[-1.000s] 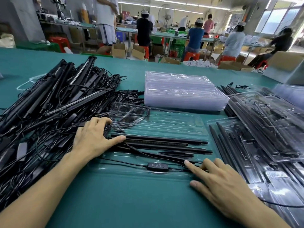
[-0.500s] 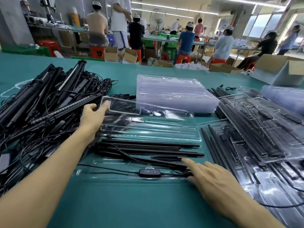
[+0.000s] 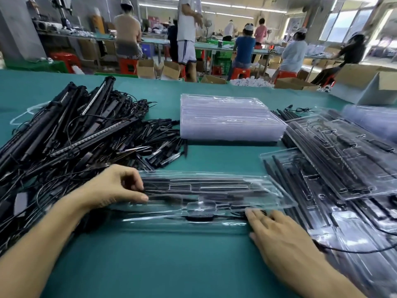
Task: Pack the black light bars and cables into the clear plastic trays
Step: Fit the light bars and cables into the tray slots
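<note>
Step in hand, by my read: closing one filled tray (image 3: 163, 222); it lies across the table (image 3: 171, 265) at 6 o'clock of centre view, long side L to R. Light bars (image 3: 214, 186) lie lengthwise inside, side by side, w/ the cable (image 3: 232, 217) and its small controller (image 3: 197, 218) along the near edge; that prob. keeps the floppy part clear of the stiff ones.

Left hand (image 3: 116, 190) is at the tray's 9 o'clock end; thumb under, fingers curled over, pinching the lid (image 3: 279, 196) at its left edge, apparently to bring it down over the bars; the frame is blurred there, so I can't tell whether the lid has snapped home. Right hand (image 3: 279, 241) is at the tray's 4 o'clock corner; fingers straight, close together, lying flat on the plastic over the cable's end; looks meant to pin tray and cable so neither slides as the lid closes.

Supply rings the work spot: loose pile (image 3: 86, 136) of bars and cables at 9–10 o'clock, right beside the left forearm; stack of empty trays (image 3: 227, 123) at 12; packed trays (image 3: 343, 160) heaped at 3, overlapping, just beside the right hand; all look reachable w/o shifting.
</note>
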A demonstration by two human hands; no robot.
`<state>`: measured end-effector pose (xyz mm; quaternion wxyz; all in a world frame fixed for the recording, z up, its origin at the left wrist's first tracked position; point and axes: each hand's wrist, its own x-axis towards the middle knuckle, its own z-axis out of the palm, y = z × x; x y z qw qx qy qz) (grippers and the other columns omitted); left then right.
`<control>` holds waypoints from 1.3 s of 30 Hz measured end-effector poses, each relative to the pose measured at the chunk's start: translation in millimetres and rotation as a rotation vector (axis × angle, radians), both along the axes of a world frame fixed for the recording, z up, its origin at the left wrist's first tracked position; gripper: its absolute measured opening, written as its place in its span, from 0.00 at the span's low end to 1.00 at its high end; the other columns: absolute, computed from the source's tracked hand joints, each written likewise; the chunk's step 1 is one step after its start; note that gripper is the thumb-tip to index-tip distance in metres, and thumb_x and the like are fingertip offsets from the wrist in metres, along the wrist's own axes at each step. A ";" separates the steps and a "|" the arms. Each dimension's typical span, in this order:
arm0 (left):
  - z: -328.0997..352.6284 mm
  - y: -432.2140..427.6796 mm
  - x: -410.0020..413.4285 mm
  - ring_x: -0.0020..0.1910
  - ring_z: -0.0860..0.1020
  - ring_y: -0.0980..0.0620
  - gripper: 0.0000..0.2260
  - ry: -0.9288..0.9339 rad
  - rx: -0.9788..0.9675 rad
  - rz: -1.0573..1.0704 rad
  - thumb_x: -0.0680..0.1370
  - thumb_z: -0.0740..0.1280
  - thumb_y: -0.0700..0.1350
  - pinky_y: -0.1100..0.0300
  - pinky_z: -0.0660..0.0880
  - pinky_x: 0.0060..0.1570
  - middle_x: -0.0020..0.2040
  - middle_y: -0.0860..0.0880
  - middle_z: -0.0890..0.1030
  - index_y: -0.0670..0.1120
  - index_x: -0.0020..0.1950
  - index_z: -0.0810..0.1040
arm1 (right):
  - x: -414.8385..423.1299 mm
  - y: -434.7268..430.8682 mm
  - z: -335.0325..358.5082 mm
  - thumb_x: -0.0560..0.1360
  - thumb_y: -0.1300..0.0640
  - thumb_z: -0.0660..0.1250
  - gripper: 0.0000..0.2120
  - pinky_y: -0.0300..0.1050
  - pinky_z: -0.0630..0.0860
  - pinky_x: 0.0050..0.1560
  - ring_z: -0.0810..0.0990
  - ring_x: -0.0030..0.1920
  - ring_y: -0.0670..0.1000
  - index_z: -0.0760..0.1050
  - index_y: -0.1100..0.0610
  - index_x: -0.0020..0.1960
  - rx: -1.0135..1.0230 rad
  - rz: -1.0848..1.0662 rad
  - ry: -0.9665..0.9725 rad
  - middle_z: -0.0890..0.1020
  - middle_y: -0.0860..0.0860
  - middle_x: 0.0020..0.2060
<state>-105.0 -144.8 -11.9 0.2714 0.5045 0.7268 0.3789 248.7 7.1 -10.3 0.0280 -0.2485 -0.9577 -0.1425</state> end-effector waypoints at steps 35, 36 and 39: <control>-23.3 49.8 92.1 0.48 0.79 0.53 0.09 0.838 0.306 -0.178 0.77 0.64 0.56 0.55 0.74 0.52 0.45 0.60 0.81 0.57 0.50 0.84 | 32.8 58.2 5.3 0.79 0.45 0.62 0.12 0.32 0.66 0.56 0.74 0.57 0.40 0.82 0.44 0.55 -0.322 -0.091 0.180 0.77 0.37 0.53; -24.0 48.6 93.7 0.47 0.80 0.53 0.06 0.868 0.346 -0.187 0.77 0.66 0.52 0.54 0.75 0.52 0.45 0.59 0.82 0.56 0.48 0.84 | 32.4 57.7 5.2 0.79 0.44 0.60 0.13 0.33 0.67 0.57 0.74 0.57 0.40 0.81 0.44 0.57 -0.312 -0.090 0.160 0.76 0.37 0.53; -26.5 43.8 98.3 0.51 0.82 0.52 0.07 0.914 0.380 -0.204 0.72 0.69 0.45 0.55 0.78 0.54 0.48 0.57 0.84 0.55 0.46 0.85 | 28.8 55.9 5.5 0.81 0.46 0.57 0.14 0.35 0.67 0.57 0.72 0.56 0.41 0.78 0.46 0.59 -0.291 -0.088 0.139 0.73 0.39 0.53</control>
